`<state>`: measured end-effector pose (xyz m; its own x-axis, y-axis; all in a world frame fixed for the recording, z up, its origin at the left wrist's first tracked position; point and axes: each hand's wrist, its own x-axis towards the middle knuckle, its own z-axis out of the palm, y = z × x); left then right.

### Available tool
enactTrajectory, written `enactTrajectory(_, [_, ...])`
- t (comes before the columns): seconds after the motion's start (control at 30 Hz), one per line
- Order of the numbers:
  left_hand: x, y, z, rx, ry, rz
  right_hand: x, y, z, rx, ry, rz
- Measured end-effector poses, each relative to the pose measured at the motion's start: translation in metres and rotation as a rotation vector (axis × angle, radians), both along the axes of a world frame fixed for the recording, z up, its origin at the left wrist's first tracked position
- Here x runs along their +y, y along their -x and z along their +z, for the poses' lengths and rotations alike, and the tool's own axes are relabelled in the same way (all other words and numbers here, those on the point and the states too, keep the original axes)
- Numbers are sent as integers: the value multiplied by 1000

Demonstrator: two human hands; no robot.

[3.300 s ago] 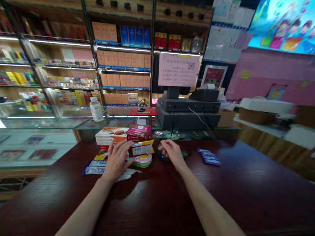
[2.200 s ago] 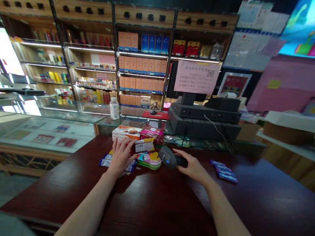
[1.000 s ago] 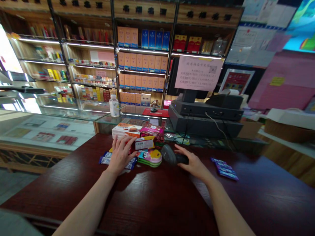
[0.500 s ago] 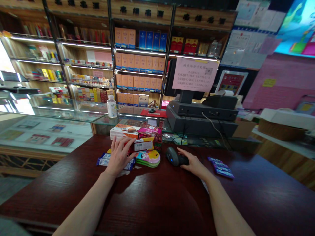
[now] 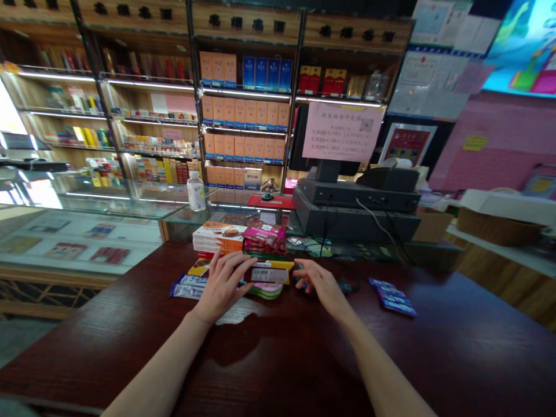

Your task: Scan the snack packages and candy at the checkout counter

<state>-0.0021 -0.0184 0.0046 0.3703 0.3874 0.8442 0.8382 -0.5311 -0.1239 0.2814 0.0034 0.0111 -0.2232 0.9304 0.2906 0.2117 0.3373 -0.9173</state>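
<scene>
My left hand (image 5: 223, 288) grips the left end of a small yellow box (image 5: 271, 274), its pale printed label facing me. Close to the box's right end is my right hand (image 5: 324, 286), fingers apart and holding nothing; contact with the box is unclear. A dark barcode scanner (image 5: 346, 286) lies on the counter, partly hidden by that hand. Under the yellow box, green-edged packs (image 5: 270, 291) show only in part. Behind it are stacked white-and-orange boxes (image 5: 217, 236) and maroon packets (image 5: 266, 234). Blue-and-white sachets (image 5: 187, 288) lie left of my left hand.
A strip of purple sachets (image 5: 392, 296) lies at right on the dark wooden counter (image 5: 278, 359). Beyond stand a glass display case (image 5: 87, 231), a bottle (image 5: 196, 191) and a cash-register terminal (image 5: 356, 200) with a cable. Stocked shelves line the back wall.
My right hand has let go of the barcode scanner and moved left towards the yellow box. My left hand has brought the box right and nearer to me.
</scene>
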Motion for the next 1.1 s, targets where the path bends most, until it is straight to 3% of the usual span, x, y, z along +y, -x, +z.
enactTrajectory(0.13, [-1,-7,-3,23,-8,-53,0,3,-3,-35,137,67])
enactTrajectory(0.4, [-3,-15,-5,61,-27,-100,-7,2,2,-87,260,208])
enactTrajectory(0.57, [-2,-13,-5,41,-24,-87,-12,6,3,19,338,257])
enactTrajectory(0.73, [0,-6,1,31,36,-20,-14,18,2,147,434,211])
enactTrajectory(0.97, [-2,4,16,5,120,-15,-9,35,10,126,336,90])
enactTrajectory(1.1, [-3,19,17,-62,159,-23,-2,52,11,64,250,74])
